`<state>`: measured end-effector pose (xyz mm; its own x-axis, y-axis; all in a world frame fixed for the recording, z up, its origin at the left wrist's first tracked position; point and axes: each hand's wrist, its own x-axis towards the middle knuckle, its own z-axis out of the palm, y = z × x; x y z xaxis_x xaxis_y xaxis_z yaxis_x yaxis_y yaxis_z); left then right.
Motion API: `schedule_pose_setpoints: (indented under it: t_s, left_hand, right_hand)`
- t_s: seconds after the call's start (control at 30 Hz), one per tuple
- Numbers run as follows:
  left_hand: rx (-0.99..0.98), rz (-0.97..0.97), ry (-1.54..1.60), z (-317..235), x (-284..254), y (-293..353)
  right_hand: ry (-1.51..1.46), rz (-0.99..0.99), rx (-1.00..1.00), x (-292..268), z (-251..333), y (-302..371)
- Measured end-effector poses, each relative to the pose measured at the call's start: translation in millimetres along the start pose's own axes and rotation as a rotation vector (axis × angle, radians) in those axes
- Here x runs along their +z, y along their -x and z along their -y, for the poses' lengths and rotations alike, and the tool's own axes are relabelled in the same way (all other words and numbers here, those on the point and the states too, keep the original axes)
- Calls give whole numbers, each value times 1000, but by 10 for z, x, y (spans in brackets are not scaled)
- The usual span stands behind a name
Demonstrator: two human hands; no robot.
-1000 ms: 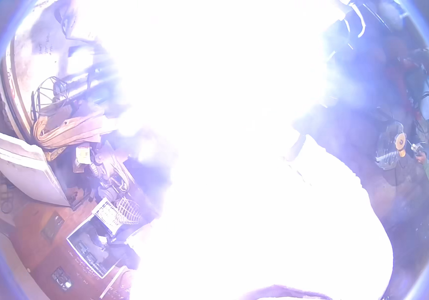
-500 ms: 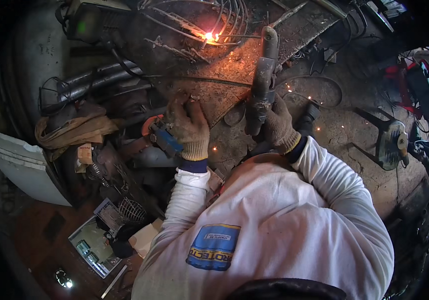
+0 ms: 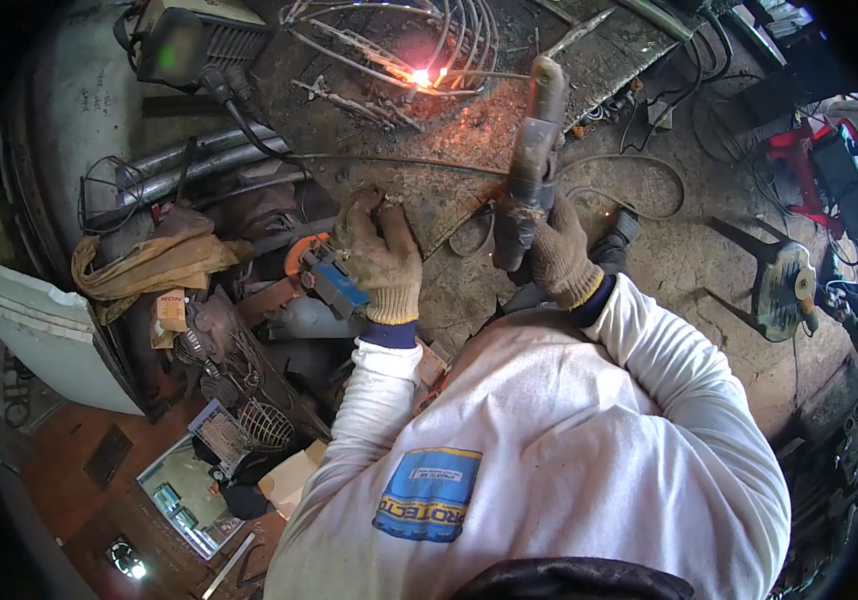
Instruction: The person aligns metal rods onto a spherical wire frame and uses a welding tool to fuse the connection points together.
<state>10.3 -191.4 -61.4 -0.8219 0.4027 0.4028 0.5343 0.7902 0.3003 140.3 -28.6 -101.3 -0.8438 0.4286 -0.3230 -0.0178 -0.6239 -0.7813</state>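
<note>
My right hand (image 3: 561,258), in a knitted work glove, is wrapped round a dark welding electrode holder (image 3: 531,150). From its head a thin electrode (image 3: 489,73) runs left to a glowing spot on a cage of bent metal rods (image 3: 364,48). The rods lie on a dirty metal worktable (image 3: 479,150). At the table's near edge rests my gloved left hand (image 3: 381,255), fingers forward with a gap between them; nothing shows in its grasp. Close beside its wrist lies an angle grinder (image 3: 334,280), with a blue body and orange disc.
A boxy lamp (image 3: 184,48) stands far left, near metal pipes (image 3: 199,165) and a brown cloth (image 3: 154,255). On the floor at right are a small stool (image 3: 781,285) and a looped cable (image 3: 684,185). A framed mirror (image 3: 189,495) lies lower left.
The glow on the rods has shrunk and the flying sparks have mostly faded, so surroundings look brighter. The electrode holder's head has shifted slightly right. My left hand is nearly still.
</note>
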Motion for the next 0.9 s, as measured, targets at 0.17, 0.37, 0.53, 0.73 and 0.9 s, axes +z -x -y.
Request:
schedule_pose_setpoints:
  t_s: [0.17,0.37,0.53,0.73,0.9]
  left_hand:
    - [62,-42,59,94,66,-16]
    - [80,-88,56,51,40,-3]
    - [64,-147,123,144,55,38]
    - [44,-133,63,155,33,39]
    - [61,-84,81,90,-14,34]
  right_hand:
    - [-12,-24,-38,-124,9,20]
    - [63,-50,-151,-243,239,68]
    - [167,-177,-232,-265,495,159]
    - [221,-250,-430,-499,665,216]
    - [226,-297,-507,-554,982,331]
